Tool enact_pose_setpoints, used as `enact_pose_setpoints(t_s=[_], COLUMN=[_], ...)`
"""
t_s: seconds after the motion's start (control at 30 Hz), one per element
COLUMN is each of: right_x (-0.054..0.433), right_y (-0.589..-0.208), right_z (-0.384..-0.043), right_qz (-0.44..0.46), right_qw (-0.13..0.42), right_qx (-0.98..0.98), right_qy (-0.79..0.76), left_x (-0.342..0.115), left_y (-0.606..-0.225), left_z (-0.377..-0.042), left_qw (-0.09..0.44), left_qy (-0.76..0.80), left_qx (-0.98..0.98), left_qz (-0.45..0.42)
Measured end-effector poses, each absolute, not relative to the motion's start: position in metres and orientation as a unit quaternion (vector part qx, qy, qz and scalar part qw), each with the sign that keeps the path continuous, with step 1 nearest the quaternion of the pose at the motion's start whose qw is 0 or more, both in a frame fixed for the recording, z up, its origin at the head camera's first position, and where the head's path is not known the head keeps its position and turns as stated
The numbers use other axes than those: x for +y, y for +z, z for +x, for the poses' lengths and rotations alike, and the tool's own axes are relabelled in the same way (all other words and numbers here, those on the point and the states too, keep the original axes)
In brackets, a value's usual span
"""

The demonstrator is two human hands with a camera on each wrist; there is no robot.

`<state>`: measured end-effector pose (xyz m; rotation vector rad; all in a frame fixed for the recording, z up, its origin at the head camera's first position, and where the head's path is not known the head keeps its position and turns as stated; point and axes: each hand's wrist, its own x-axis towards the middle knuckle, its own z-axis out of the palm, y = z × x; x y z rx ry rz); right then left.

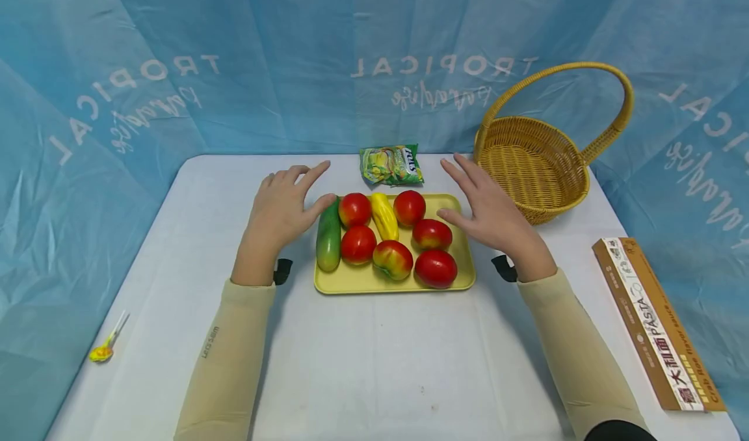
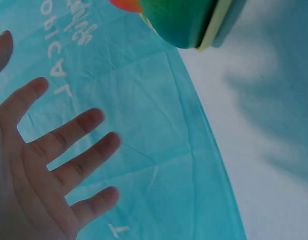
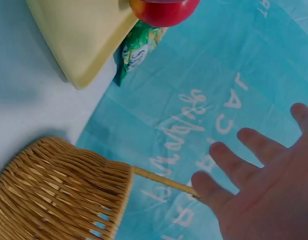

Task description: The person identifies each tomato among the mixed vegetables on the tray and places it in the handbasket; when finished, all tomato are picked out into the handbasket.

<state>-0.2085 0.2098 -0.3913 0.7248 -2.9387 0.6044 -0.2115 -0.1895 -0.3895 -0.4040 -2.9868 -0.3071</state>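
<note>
A yellow tray (image 1: 363, 285) in the middle of the table carries a cucumber (image 1: 329, 236), a yellow banana-like piece (image 1: 384, 216) and several red round fruits (image 1: 435, 268). My left hand (image 1: 282, 208) hovers at the tray's left side, fingers spread, its thumb close to the cucumber's upper end. In the left wrist view that palm (image 2: 38, 175) holds nothing. On the other side my right hand (image 1: 488, 207) is held above the tray's right edge, with fingers extended and nothing in them. The right wrist view shows its fingers (image 3: 231, 162) apart.
Behind the tray lies a green snack bag (image 1: 391, 165). A wicker basket (image 1: 529, 164) with a tall handle stands at the back right, close to the right hand. A long pasta box (image 1: 658, 324) lies along the right edge; a lollipop (image 1: 108, 342) lies at the left.
</note>
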Motion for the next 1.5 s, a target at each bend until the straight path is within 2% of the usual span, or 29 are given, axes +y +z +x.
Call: enact_pose_setpoints(t_s=[0.37, 0.5, 0.63, 0.77, 1.13, 1.5], right_x=[0.215, 0.216, 0.218, 0.220, 0.224, 0.223], right_y=[-0.399, -0.404, -0.410, -0.413, -0.426, -0.433], right_z=[-0.214, -0.218, -0.222, -0.223, -0.228, -0.231], right_qz=[0.243, 0.262, 0.271, 0.271, 0.265, 0.270], right_qw=[-0.013, -0.041, -0.093, -0.145, -0.231, -0.266], right_qx=[-0.896, -0.860, -0.828, -0.813, -0.805, -0.803], right_qy=[0.371, 0.437, 0.483, 0.495, 0.478, 0.459], left_x=[-0.215, -0.225, -0.229, -0.230, -0.233, -0.232], left_y=[-0.403, -0.413, -0.426, -0.439, -0.456, -0.461], left_z=[-0.220, -0.225, -0.231, -0.234, -0.238, -0.237], left_qw=[-0.025, -0.095, -0.168, -0.211, -0.253, -0.295], left_qy=[-0.202, -0.261, -0.329, -0.386, -0.432, -0.449], left_qx=[-0.977, -0.959, -0.928, -0.897, -0.863, -0.840], left_qz=[-0.071, -0.064, -0.056, -0.042, -0.062, -0.071])
